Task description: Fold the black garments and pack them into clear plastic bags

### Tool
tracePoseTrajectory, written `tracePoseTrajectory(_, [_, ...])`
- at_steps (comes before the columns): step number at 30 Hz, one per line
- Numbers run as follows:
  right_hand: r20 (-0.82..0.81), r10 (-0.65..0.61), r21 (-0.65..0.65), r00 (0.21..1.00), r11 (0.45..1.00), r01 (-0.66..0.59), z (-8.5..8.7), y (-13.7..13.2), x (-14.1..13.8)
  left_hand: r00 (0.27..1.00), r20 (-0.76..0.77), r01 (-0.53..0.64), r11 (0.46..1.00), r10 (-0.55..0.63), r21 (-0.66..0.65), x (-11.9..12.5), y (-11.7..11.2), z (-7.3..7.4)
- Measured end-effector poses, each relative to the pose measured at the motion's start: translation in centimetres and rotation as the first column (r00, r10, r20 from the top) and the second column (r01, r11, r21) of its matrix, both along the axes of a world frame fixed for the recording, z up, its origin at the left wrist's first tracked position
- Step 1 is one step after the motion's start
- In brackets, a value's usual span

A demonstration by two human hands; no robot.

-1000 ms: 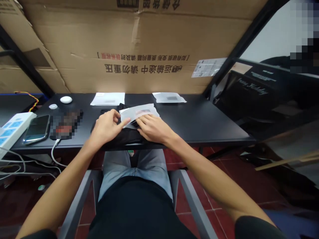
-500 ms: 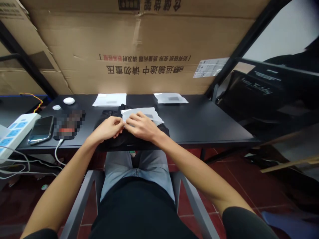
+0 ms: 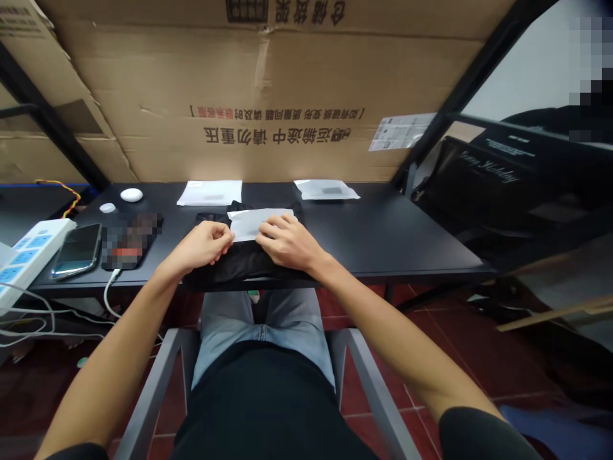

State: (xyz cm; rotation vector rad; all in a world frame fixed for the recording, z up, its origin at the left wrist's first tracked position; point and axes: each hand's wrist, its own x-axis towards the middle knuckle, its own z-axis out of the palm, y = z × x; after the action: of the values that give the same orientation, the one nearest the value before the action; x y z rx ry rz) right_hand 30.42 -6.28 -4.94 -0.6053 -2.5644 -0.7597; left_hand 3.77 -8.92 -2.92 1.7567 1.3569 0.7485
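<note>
A flat white packet (image 3: 245, 228) lies over a black, soft-looking bundle (image 3: 244, 263) at the front of the desk. At the packet's lower left corner, my left hand (image 3: 207, 245) is closed, with thumb and forefinger pinching the edge. My right hand (image 3: 288, 244) is curled over the packet's right part, fingers bent on it and hiding that end. The bundle sits beneath both hands; whether it is cloth or a bag I cannot tell.
Two more white packets, a left one (image 3: 209, 192) and a right one (image 3: 326, 189), lie at the back of the black desk (image 3: 407, 239). Behind rises a cardboard sheet (image 3: 287, 76). Leftward are a phone (image 3: 77, 250), a blurred-out dark object (image 3: 129, 243), a white oval case (image 3: 131, 195) and a power strip (image 3: 36, 255).
My right hand has slid right along the packet, away from my left hand, baring the packet's middle. My left hand stays near the left corner, and the packet now lies straighter.
</note>
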Motion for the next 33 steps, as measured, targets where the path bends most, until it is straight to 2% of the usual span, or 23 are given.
tracePoseTrajectory(7, [-0.05,-0.134,-0.034,0.99,0.991,0.132,0.2,-0.1,7.0,0.997,0.03,-0.077,0.997,0.077,-0.002,-1.7,-0.2,0.9])
tracePoseTrajectory(10, [-0.078,-0.176,-0.056,0.981,0.984,0.172,0.8,-0.4,9.1,0.996,0.063,-0.062,0.998,0.063,-0.021,-1.8,-0.3,1.2])
tracePoseTrajectory(12, [-0.107,-0.19,-0.113,0.976,0.977,0.178,1.1,-0.6,8.9,0.996,0.083,-0.039,0.999,0.041,-0.03,-1.4,-0.4,1.3])
tracePoseTrajectory(15, [-0.146,-0.166,-0.26,0.975,0.958,0.124,1.0,-0.7,6.3,0.994,0.113,0.003,0.999,0.001,-0.038,-0.3,-0.4,1.5])
tracePoseTrajectory(19, [-0.113,-0.189,-0.467,0.975,0.877,0.116,0.9,-0.2,2.1,0.983,0.183,0.024,1.0,-0.024,0.004,1.1,-0.3,1.7])
tracePoseTrajectory(21, [-0.077,-0.212,-0.53,0.974,0.836,0.14,1.6,0.5,1.5,0.968,0.25,0.008,1.0,-0.012,0.019,1.6,-0.2,1.6])
tracePoseTrajectory(23, [-0.09,-0.218,-0.554,0.972,0.822,0.133,3.0,1.8,2.2,0.956,0.294,-0.012,0.999,-0.003,0.05,1.8,-0.1,1.4])
tracePoseTrajectory(25, [-0.156,-0.229,-0.54,0.961,0.834,0.111,4.8,3.8,4.2,0.974,0.225,-0.035,0.987,-0.001,0.154,1.9,0.1,1.0])
tracePoseTrajectory(27, [-0.191,-0.28,-0.502,0.941,0.852,0.151,6.5,6.4,7.0,0.999,0.032,-0.032,0.951,0.023,0.307,1.8,0.3,0.4])
tracePoseTrajectory(29, [-0.196,-0.362,-0.47,0.911,0.85,0.237,7.5,9.5,10.2,0.982,-0.179,0.019,0.912,0.06,0.411,1.7,0.6,-0.3])
tracePoseTrajectory(31, [-0.152,-0.402,-0.457,0.903,0.838,0.297,7.5,12.6,13.1,0.939,-0.337,0.095,0.894,0.066,0.438,1.7,0.8,-1.3])
tracePoseTrajectory(33, [-0.096,-0.442,-0.461,0.892,0.814,0.354,6.5,15.2,15.4,0.883,-0.466,0.163,0.893,0.058,0.421,1.8,0.8,-2.3])
